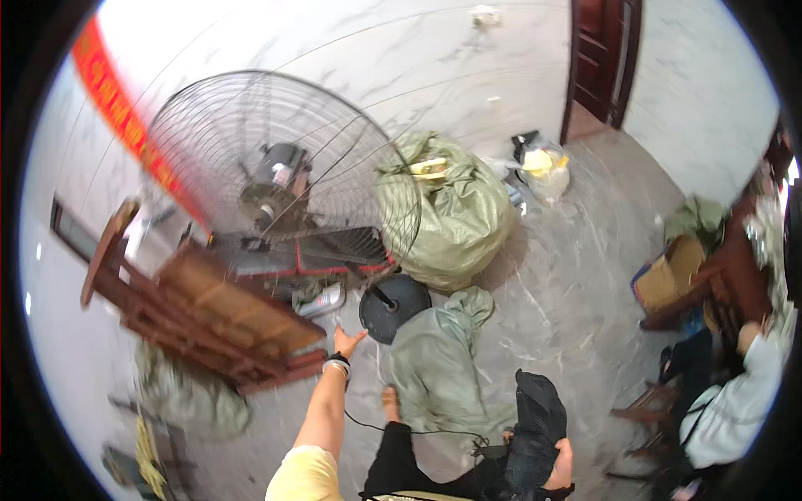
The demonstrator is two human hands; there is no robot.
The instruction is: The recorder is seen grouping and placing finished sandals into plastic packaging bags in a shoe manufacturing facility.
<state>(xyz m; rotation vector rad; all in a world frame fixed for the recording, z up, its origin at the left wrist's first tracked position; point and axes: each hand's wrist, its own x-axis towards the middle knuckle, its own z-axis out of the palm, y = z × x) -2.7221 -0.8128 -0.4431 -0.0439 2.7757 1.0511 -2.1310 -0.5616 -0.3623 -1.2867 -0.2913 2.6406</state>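
My left hand (348,341) reaches out over the floor with its fingers spread and nothing in it. Just beyond it stands the round black base (386,320) of the large fan, partly covered by a slack grey-green woven sack (434,359). My right hand (563,464), low at the right of my legs, grips a long black item with a mesh-like surface (539,409); its exact kind cannot be made out. Above the base rises the fan's wide wire cage (351,142), with a dark motor (284,163) inside. A thin black cord (418,432) runs across near my legs.
A full green woven sack (459,217) stands behind the base. On the left leans a brown wooden bench (225,301); a bottle (324,301) lies beside it. A clear bag (547,179) sits by the wall. At right, another person (735,401) sits near a cardboard box (672,271).
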